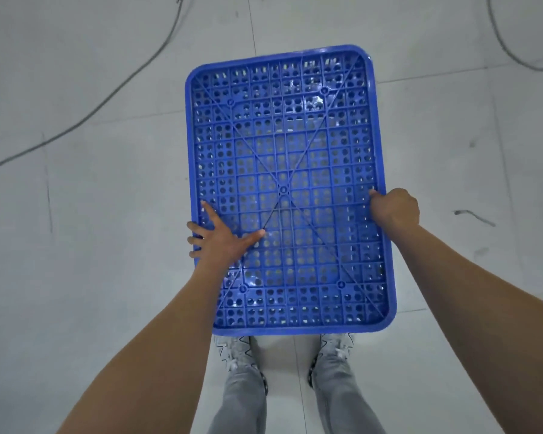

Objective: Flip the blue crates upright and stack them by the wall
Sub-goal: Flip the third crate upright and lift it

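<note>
One blue crate [290, 145] shows its perforated underside.

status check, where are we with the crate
Left hand flat on crate base, right hand grips its rim. Crate bottom side up, not yet flipped. Cables on floor left and right.

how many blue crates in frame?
1. The blue crate, bottom face up, is ahead of the shoes; left hand rests spread on its base, right hand grips its right rim. Others may be out of frame.
</note>
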